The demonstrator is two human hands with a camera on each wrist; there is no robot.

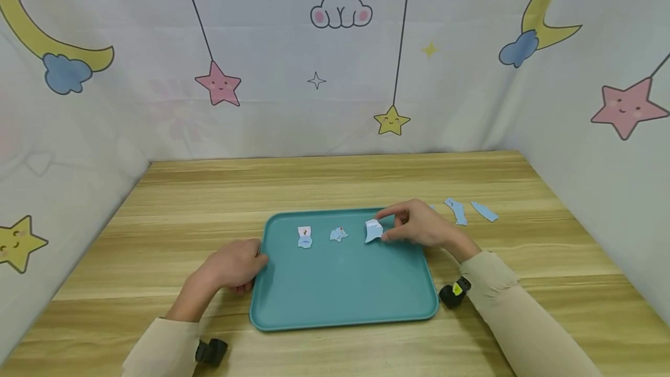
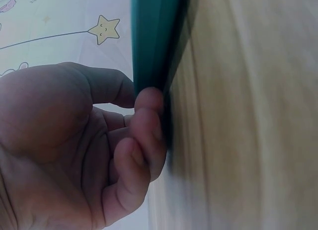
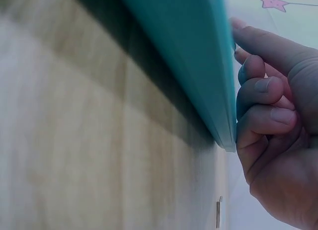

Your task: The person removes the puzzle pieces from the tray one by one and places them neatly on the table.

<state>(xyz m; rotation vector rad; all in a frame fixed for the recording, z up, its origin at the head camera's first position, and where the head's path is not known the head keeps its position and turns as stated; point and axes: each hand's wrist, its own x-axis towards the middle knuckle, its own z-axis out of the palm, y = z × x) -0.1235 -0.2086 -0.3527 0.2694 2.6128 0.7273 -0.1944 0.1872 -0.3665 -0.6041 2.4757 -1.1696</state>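
Note:
My left hand [image 1: 237, 265] grips the left rim of a teal tray [image 1: 342, 290]. In the left wrist view the thumb lies on the upper side of the tray [image 2: 154, 41], with curled fingers [image 2: 149, 140] at its underside. Over the tray's upper right part, my right hand [image 1: 421, 224] holds a light blue and white paper piece [image 1: 373, 230] between thumb and index finger at its right side. The other fingers of the right hand [image 3: 278, 125] are curled by the tray edge in the right wrist view, where the piece is hidden.
On the tray lie a blue and white paper piece [image 1: 305, 237] and a small jagged piece [image 1: 338, 234]. Right of the tray, a wavy blue piece [image 1: 456, 211] and a pointed one [image 1: 484, 211] rest on the wooden table [image 1: 209, 191]. A patterned cloth [image 1: 277, 45] hangs behind.

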